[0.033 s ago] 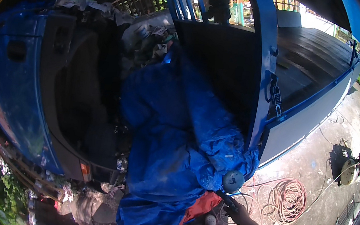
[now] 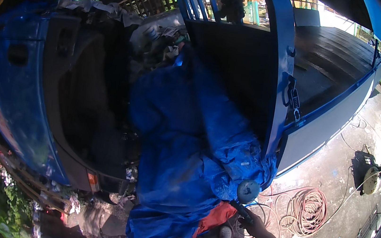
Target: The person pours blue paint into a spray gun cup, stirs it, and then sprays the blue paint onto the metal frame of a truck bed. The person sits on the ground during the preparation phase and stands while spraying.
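My right hand comes up from the lower edge, its fingers wrapped round the dark handle of what looks like a spray gun with a round grey-blue cup on top. The cup is beside the lower folds of a large blue tarp, near the foot of the blue truck-bed post; whether they touch I cannot tell. A red-orange cloth patch shows at the tarp's edge, left of my hand. My left hand does not show.
A blue truck cab stands at the left. The dark plank bed with its grey side panel lies at the right. A coiled red hose rests on the concrete floor, near a machine with cords.
The view has shifted very slightly. My right hand keeps its grip on the spray gun, with the cup still beside the tarp.
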Motion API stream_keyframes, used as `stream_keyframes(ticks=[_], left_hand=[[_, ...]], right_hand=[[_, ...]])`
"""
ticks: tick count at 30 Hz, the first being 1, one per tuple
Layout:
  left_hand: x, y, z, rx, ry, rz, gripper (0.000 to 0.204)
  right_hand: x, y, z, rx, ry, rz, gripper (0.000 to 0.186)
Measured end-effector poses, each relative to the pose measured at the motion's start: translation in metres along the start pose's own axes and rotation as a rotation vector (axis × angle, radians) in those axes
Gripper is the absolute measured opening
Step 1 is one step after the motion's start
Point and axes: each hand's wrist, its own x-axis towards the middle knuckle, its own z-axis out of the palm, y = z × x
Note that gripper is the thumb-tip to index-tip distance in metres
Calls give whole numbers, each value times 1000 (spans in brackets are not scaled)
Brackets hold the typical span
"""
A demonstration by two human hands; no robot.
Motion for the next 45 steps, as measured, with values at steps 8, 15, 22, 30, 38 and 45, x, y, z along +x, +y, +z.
stream_keyframes(ticks=[8,15,22,30,38,45], left_hand=[[-4,12,-9,16,40,-48,20],[14,16,-12,-2,101,-125,21],[26,-16,-12,-105,176,-200,22],[1,-36,-2,-247,193,-197,23],[-95,-21,-72,-495,266,-178,24],[-82,299,-156,-152,675,820,50]], right_hand=[[1,-7,14,-177,36,-84,65],[4,38,23,-173,28,-109,70],[9,68,26,-228,67,-137,58],[31,58,18,-128,16,11,60],[66,18,-10,-190,-29,-110,54],[73,-7,-19,-49,41,-46,63]])
